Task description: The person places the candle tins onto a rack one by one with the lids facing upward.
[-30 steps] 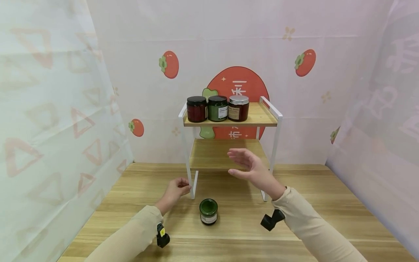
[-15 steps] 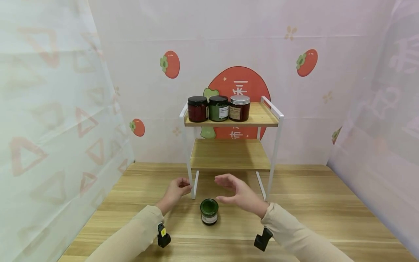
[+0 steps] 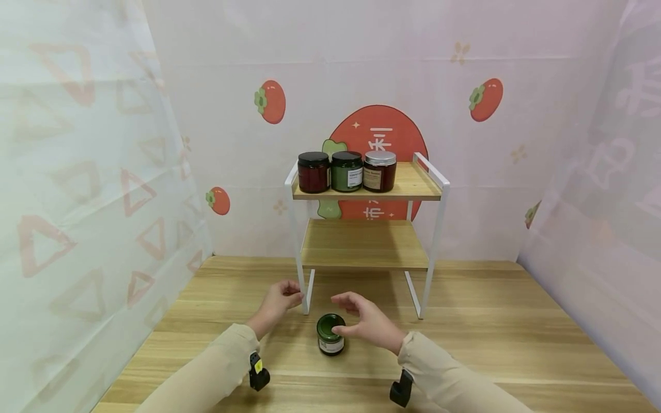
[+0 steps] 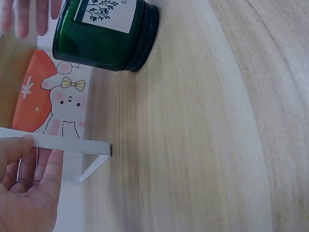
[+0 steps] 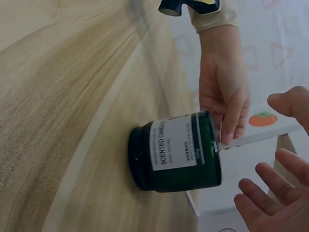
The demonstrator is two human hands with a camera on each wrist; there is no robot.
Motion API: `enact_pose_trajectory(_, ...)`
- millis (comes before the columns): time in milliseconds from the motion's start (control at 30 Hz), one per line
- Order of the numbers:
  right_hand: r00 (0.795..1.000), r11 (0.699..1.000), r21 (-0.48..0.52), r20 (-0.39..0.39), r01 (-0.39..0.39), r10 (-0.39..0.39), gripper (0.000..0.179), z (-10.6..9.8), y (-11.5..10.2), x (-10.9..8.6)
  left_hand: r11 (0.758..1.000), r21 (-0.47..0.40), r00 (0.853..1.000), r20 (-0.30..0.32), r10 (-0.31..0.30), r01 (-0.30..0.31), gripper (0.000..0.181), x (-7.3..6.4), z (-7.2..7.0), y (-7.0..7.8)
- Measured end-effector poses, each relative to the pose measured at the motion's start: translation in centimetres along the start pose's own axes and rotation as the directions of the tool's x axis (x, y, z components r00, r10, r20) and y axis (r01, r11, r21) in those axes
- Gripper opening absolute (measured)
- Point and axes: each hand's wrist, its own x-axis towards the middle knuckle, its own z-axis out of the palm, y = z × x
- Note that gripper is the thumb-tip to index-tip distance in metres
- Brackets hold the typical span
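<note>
A green glass scented-candle jar [image 3: 330, 346] stands upside down on the table, its dark lid underneath, as the right wrist view of the jar [image 5: 208, 169] shows. My right hand [image 3: 373, 324] hovers at its right side, fingers spread and thumb apart, the thumb overlapping the jar's top edge in the head view. Left of the jar, my left hand [image 3: 276, 303] pinches the front left leg of a white-framed shelf rack. The left wrist view shows thumb and fingers on either side of this white leg [image 4: 72, 144], near its foot.
On the rack's wooden top shelf [image 3: 415, 182] stand a dark red jar [image 3: 314, 175], a green jar [image 3: 341, 178] and a silver-lidded dark red jar [image 3: 379, 175], side by side. Below is the bare middle shelf [image 3: 364, 244]. Printed cloth walls [image 3: 237, 143] enclose the wooden table [image 3: 490, 321].
My right hand has come down and leftward from in front of the middle shelf to beside the green candle jar. The left hand keeps its hold on the rack leg.
</note>
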Motion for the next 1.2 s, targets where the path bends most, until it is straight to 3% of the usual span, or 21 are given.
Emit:
enact_pose_trajectory(300, 0.998, 0.998, 0.017, 0.010, -0.055, 0.054, 0.062, 0.5, 1.6, 0.4, 1.000, -0.011, 1.000, -0.010, -0.004, 0.004, 0.011, 0.2, 0.1, 0.0)
enact_pose_trajectory(933, 0.998, 0.999, 0.024, 0.041, -0.045, 0.044, 0.070, 1.7, 3.2, 0.6, 1.000, -0.028, 1.000, -0.024, 0.001, -0.002, 0.009, 0.3, 0.2, -0.2)
enact_pose_trajectory(1200, 0.997, 0.997, 0.041, 0.049, -0.063, 0.061, 0.068, 1.9, 3.6, 0.7, 1.000, -0.014, 1.000, 0.007, 0.000, 0.000, 0.012, -1.9, 0.3, 2.9)
